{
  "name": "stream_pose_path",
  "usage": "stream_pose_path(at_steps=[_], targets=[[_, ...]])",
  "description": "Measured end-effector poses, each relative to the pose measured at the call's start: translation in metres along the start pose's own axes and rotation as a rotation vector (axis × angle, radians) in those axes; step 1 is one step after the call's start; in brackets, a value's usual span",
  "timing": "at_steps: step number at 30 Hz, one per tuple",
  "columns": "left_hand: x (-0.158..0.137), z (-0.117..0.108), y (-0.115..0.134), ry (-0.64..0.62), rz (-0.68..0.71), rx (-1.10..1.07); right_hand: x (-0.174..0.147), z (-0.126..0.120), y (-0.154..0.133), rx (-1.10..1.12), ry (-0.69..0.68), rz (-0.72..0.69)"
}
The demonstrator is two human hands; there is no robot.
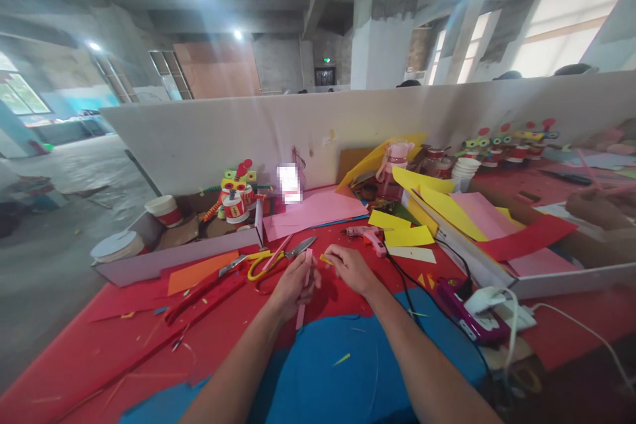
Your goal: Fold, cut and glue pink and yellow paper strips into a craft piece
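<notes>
My left hand (294,286) is closed around a narrow pink paper strip (301,317), whose ends stick out above and below the fingers. Just to its right, my right hand (352,267) pinches a small yellow piece (325,259), apparently paper. The two hands are close together but apart, over the red table (342,298). Yellow-handled scissors (278,261) lie beside my left hand with the blades pointing away. Beyond my right hand rests a pink hot glue gun (368,236), near yellow paper pieces (409,236).
On the left, a box (183,257) holds paper cups and cup figures (235,199). A box of coloured paper (527,238) stands right, behind a purple power strip (472,315) with cords. Pink sheets (313,212) lie ahead, before a white partition (238,139). Someone's hand (596,205) shows far right.
</notes>
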State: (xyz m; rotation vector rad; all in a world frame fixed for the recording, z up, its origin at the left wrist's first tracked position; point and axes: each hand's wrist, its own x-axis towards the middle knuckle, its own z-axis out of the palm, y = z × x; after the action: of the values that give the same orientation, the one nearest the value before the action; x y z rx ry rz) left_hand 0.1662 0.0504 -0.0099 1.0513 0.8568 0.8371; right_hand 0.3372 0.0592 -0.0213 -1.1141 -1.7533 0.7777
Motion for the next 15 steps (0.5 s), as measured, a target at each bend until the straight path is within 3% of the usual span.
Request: stream_pose_path(at_steps=[6, 8, 11, 15], targets=[[0.008, -0.006, -0.009, 0.045, 0.012, -0.024, -0.003, 0.01, 0.015, -0.242, -0.075, 0.117], [0.011, -0.008, -0.01, 0.036, 0.006, -0.036, -0.002, 0.01, 0.018, -0.289, -0.075, 0.092], [0.012, -0.011, -0.01, -0.003, -0.001, -0.044, 0.002, -0.006, 0.023, -0.35, 0.021, 0.052], [0.012, -0.012, -0.01, -0.04, -0.021, -0.04, 0.008, -0.05, 0.039, -0.643, 0.264, 0.156]])
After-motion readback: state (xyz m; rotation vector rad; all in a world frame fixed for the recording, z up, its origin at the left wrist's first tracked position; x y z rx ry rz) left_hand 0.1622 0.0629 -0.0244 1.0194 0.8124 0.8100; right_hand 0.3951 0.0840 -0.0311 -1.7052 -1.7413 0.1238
